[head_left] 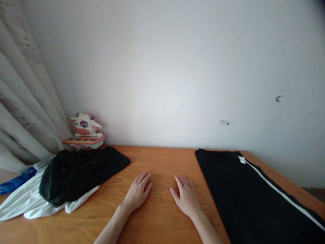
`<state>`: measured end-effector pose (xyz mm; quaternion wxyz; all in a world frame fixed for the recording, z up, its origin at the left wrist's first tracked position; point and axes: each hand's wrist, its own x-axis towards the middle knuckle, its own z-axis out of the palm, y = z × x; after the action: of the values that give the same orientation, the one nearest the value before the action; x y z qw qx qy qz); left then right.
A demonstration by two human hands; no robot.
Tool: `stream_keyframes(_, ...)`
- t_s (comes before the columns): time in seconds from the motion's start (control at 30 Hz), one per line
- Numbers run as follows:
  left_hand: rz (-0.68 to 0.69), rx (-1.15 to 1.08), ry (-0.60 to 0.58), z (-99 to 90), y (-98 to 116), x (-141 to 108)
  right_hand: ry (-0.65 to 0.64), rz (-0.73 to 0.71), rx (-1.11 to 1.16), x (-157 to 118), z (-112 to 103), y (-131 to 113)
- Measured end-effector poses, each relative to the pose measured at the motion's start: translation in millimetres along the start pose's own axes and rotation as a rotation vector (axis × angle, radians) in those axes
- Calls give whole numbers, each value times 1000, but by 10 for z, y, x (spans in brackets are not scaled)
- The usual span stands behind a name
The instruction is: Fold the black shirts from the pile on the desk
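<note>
My left hand (pixel 138 192) rests palm down on the wooden table (pixel 159 217), fingers stretched out and holding nothing. Facing it a short way off, my right hand (pixel 186 196) also lies on the wood with its fingers apart. To the right of my right hand, a black garment with a white side stripe (pixel 223 186) is spread flat, possibly trousers; its near end runs out of view. A crumpled black cloth (pixel 83 176) lies left of my left hand, on top of a white cloth (pixel 38 203).
A toy cow with a keyboard (pixel 85 130) stands at the back left against the white wall (pixel 162 74). A patterned curtain (pixel 25 88) hangs at the left. Something blue (pixel 19 179) lies by the white cloth. A small label (pixel 224 122) is on the wall.
</note>
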<state>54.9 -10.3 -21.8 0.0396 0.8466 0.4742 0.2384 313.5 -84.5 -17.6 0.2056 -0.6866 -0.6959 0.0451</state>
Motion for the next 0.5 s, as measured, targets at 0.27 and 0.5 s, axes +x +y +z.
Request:
stream_keyframes(0.27, -4, 40, -91, -84, 52, -28, 24, -89, 3, 1, 180, 258)
stream_keyframes(0.5, -37, -120, -52, -104, 112, -63, 131, -154, 23, 22, 390, 444)
